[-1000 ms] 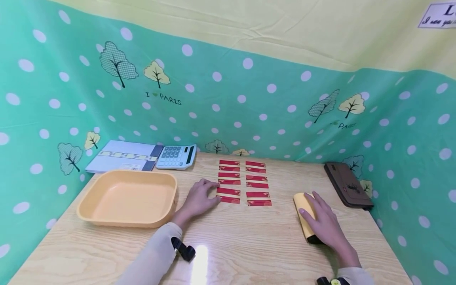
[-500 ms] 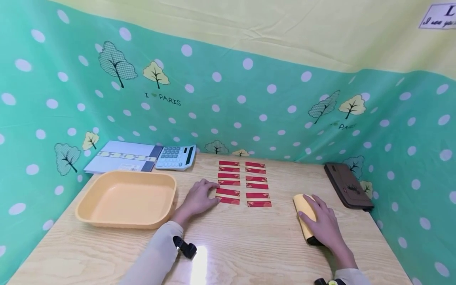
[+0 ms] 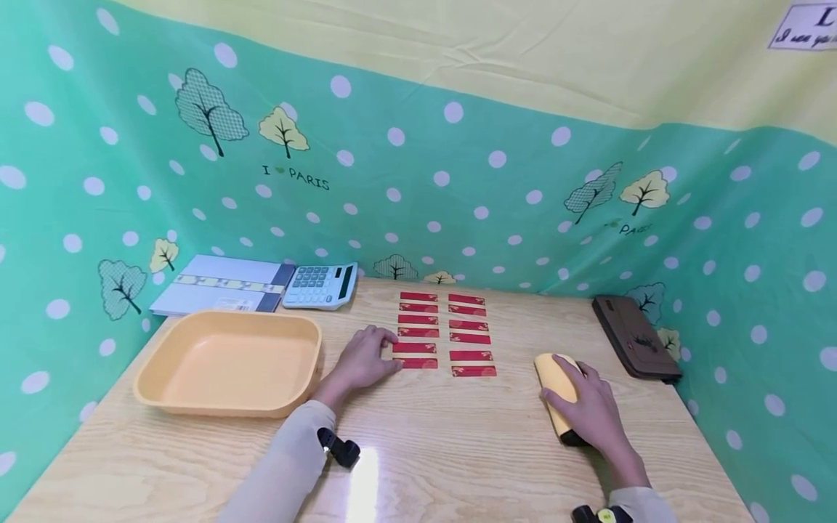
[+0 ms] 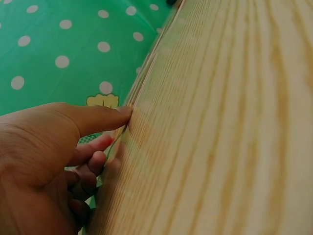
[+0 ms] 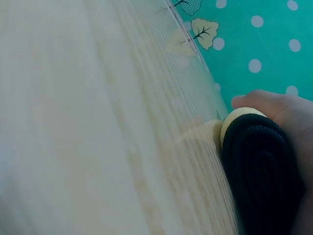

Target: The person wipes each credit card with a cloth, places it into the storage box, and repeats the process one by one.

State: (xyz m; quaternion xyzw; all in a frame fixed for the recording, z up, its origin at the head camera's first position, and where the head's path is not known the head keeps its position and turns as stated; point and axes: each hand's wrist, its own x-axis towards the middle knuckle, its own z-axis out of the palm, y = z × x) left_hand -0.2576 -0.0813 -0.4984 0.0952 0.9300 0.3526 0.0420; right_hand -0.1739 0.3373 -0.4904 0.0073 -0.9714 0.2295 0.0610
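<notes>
My left hand [image 3: 368, 357] lies at the left edge of narrow red strips [image 3: 418, 363] with gold-coloured patterns, set out in two columns in the head view. Its thumb and index finger are spread apart near the lower strips of the left column. In the left wrist view the thumb [image 4: 105, 118] touches the wooden surface. On the right, my right hand [image 3: 590, 408] grips a yellow roll [image 3: 554, 378] from above, thumb on its left side. The roll's dark, ribbed end [image 5: 259, 166] shows in the right wrist view. The right palm hides part of the roll.
An orange-beige plastic tray [image 3: 150, 396] stands left of my left arm. Behind it are a white-and-navy folder [image 3: 216, 280] and a light blue calculator [image 3: 320, 285]. A brown zip case [image 3: 634, 338] lies at the right edge, beside the green dotted cloth [image 3: 458, 218].
My right hand has shifted slightly left on the yellow roll, its thumb a little lower. The left hand stays beside the strips. The head view has moved slightly.
</notes>
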